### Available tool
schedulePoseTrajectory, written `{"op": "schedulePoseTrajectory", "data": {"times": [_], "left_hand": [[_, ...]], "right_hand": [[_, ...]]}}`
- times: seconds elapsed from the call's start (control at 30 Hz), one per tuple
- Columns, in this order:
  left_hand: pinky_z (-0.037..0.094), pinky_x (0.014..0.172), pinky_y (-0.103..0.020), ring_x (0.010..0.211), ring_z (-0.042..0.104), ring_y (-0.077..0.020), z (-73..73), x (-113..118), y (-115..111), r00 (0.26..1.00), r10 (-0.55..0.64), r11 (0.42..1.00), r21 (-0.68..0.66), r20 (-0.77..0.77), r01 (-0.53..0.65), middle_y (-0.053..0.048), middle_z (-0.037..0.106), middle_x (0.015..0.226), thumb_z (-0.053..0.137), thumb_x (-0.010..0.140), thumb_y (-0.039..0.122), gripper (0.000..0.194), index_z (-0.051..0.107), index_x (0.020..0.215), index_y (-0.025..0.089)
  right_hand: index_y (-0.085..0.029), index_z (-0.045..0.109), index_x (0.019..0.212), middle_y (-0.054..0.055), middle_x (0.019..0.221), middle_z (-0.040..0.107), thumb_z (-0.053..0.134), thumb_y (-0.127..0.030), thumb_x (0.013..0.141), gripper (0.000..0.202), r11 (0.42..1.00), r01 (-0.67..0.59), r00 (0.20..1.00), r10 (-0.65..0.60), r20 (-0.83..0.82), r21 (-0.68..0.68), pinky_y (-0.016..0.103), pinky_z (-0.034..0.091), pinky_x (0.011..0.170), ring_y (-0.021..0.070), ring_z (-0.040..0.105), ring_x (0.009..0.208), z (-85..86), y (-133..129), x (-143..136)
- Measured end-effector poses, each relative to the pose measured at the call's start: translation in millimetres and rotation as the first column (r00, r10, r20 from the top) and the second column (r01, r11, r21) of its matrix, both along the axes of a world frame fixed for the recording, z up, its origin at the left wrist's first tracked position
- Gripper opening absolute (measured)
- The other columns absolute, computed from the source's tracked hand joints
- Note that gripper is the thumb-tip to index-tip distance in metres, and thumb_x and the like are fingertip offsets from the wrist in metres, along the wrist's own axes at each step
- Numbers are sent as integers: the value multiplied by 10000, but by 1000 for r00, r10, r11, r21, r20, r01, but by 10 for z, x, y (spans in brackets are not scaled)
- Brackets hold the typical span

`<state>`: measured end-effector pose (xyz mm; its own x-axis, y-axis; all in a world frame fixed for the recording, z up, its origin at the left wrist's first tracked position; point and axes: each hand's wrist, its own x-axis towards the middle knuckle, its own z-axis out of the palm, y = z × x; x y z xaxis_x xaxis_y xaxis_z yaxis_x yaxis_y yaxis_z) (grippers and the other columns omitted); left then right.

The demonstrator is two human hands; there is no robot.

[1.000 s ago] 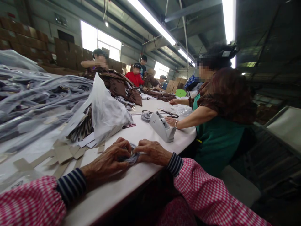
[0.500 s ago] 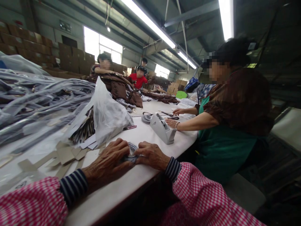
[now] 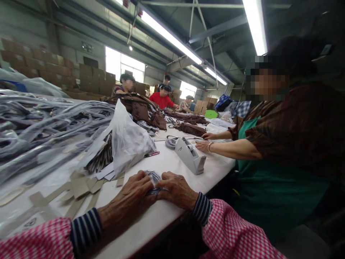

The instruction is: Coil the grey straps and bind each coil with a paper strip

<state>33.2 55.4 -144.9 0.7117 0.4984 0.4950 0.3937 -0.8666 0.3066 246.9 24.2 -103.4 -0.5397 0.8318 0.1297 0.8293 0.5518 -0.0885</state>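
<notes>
A coiled grey strap point(image 3: 153, 177) in clear wrapping lies at the near edge of the white table point(image 3: 159, 223). My left hand point(image 3: 132, 190) grips its left side, fingers bent around it. On the other side my right hand point(image 3: 176, 189) pinches the same coil, fingertips close to those of the left. The underside of the coil is hidden by my fingers. Beyond my right hand stands a grey tape dispenser point(image 3: 190, 156), with another grey coil point(image 3: 170, 144) behind it.
Grey cardboard pieces point(image 3: 81, 185) and a white plastic bag point(image 3: 129, 140) lie to the left, before a heap of wrapped straps point(image 3: 59, 122). At the right a person in a green apron point(image 3: 269, 190) reaches over the table. Brown fabric items point(image 3: 145, 109) are piled farther back.
The view has shifted, so the table items appear a little lower and farther right. Both my hands keep their hold on the coil. The person at the right has leaned closer.
</notes>
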Motion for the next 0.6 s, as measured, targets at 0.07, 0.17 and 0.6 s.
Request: {"op": "schedulePoseTrajectory", "data": {"times": [0.07,0.17,0.6], "left_hand": [[410,859,-380,933,537,-236,4,11,-17,999,8,1000,5,-33,-8,-44,698,1024,545,1036,392,201,670,1013,236],[413,867,-402,961,537,-248,44,15,-69,998,21,1000,21,-53,-20,-60,700,1034,540,1036,378,193,670,1053,235],[457,1027,-537,1194,547,-354,-219,27,-41,997,70,997,28,25,-71,-162,653,1289,572,908,282,332,652,1208,165]], "right_hand": [[-254,765,1084,22,954,653,731,-439,940,237,1000,2,999,-3,-37,-15,274,419,771,194,612,945,-21,-12,-2],[-245,768,1039,17,945,641,757,-383,927,178,999,16,994,-21,-110,-42,268,437,786,189,623,934,-21,-31,21],[-160,776,982,78,1003,771,692,-221,934,114,974,-226,971,224,-79,-12,303,483,851,212,700,938,666,380,-924]]}}
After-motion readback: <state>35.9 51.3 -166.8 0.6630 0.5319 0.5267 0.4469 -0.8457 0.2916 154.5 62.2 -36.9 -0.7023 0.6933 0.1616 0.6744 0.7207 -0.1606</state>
